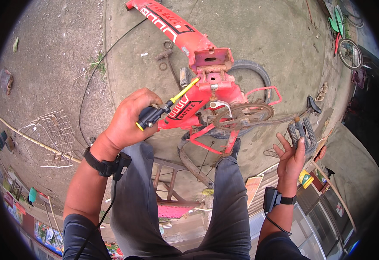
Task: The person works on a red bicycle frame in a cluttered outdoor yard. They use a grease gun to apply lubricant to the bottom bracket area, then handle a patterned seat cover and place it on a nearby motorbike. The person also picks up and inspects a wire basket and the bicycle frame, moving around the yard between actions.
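Note:
A red folding bicycle frame (188, 40) stands in front of me, its hinge (212, 69) folded apart. My left hand (133, 115) is closed round the black grip of a tool with a yellow rod (184, 91). The rod's tip reaches the frame beside the hinge. On the right, my right hand (291, 160) has its fingers apart and lies just below a black pedal (303, 133). Its thumb tip overlaps the pedal; whether it touches, I cannot tell. Between the hands are a rusty chainring (245, 116) and a white-and-silver quick-release lever (220, 105).
A black wheel (258, 71) lies behind the frame. Rusty metal parts (167, 55) rest on the concrete. To the left are a wire basket (46, 138) and a pale pole (33, 138). A black cable (95, 71) crosses the ground. A yellow container (305, 178) stands below my right hand.

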Available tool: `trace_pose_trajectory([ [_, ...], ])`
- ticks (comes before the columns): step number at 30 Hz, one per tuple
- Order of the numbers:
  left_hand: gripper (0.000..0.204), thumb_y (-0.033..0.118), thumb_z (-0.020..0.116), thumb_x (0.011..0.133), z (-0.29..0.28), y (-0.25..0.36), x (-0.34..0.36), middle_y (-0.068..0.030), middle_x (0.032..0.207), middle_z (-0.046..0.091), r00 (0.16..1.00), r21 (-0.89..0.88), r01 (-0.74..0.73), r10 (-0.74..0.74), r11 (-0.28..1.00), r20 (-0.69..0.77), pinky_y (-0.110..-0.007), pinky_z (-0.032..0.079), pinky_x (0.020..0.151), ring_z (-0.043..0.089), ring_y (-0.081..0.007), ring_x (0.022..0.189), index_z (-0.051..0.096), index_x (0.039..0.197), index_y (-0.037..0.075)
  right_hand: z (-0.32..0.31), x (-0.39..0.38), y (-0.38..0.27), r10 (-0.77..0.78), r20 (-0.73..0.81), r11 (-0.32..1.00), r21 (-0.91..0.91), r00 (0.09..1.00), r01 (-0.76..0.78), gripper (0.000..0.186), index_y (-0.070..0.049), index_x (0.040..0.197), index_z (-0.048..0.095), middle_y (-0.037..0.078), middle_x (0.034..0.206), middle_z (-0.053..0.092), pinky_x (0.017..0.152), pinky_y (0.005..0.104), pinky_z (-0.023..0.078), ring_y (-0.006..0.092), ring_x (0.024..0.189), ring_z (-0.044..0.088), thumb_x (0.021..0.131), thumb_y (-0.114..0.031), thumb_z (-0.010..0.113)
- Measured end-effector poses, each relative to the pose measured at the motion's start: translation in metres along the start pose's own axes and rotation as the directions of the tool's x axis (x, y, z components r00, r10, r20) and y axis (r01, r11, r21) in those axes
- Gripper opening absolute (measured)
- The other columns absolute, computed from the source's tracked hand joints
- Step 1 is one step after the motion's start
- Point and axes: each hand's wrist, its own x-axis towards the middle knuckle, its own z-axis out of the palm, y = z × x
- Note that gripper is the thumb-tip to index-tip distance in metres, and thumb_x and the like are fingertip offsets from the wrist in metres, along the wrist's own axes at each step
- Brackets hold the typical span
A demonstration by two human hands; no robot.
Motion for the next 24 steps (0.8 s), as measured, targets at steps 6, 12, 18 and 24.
trace_pose_trajectory([
  [6, 0.043, 0.001, 0.076, 0.063, 0.0039, 0.0044, 0.0007, -0.0123, 0.101, 0.065, 0.999, -0.018, -0.027, 0.026, 0.999, -0.048, -0.039, 0.052, 0.087, 0.064, -0.0338, 0.097, 0.065, 0.104, 0.004, 0.0026, -0.0002, -0.0011, -0.001, -0.017, 1.000, 0.011, 1.000, 0.001, 0.048, -0.004, 0.140, 0.048, 0.011, 0.132, 0.060, 0.071, 0.0397, 0.063, 0.0357, 0.108, 0.069, 0.106, -0.038, 0.052],
  [12, 0.043, 0.002, 0.077, 0.063, 0.0005, 0.0058, -0.0010, -0.0127, 0.101, 0.065, 0.999, -0.004, 0.037, -0.037, 0.999, 0.003, -0.039, 0.052, 0.086, 0.064, -0.0341, 0.097, 0.065, 0.104, 0.004, 0.0041, -0.0005, -0.0026, 0.000, -0.009, 1.000, 0.008, 1.000, 0.000, 0.048, -0.005, 0.140, 0.048, 0.011, 0.133, 0.060, 0.072, 0.0403, 0.062, 0.0356, 0.109, 0.069, 0.106, -0.039, 0.052],
  [18, 0.045, 0.001, 0.074, 0.063, 0.0031, 0.0041, -0.0003, -0.0137, 0.103, 0.065, 1.000, 0.009, 0.011, -0.011, 1.000, -0.007, -0.040, 0.052, 0.087, 0.064, -0.0352, 0.098, 0.064, 0.107, 0.004, 0.0029, 0.0002, -0.0024, 0.003, -0.004, 1.000, 0.009, 1.000, -0.003, 0.049, -0.005, 0.140, 0.048, 0.010, 0.133, 0.060, 0.072, 0.0401, 0.062, 0.0353, 0.109, 0.069, 0.106, -0.039, 0.052],
  [24, 0.047, 0.000, 0.072, 0.063, 0.0057, 0.0041, -0.0003, -0.0142, 0.107, 0.066, 0.998, 0.008, -0.037, 0.038, 0.999, -0.041, -0.040, 0.052, 0.089, 0.064, -0.0361, 0.101, 0.064, 0.110, 0.004, 0.0025, 0.0013, -0.0020, 0.002, 0.006, 1.000, 0.010, 1.000, -0.002, 0.049, -0.004, 0.139, 0.048, 0.011, 0.133, 0.060, 0.072, 0.0401, 0.062, 0.0361, 0.110, 0.068, 0.106, -0.039, 0.052],
])
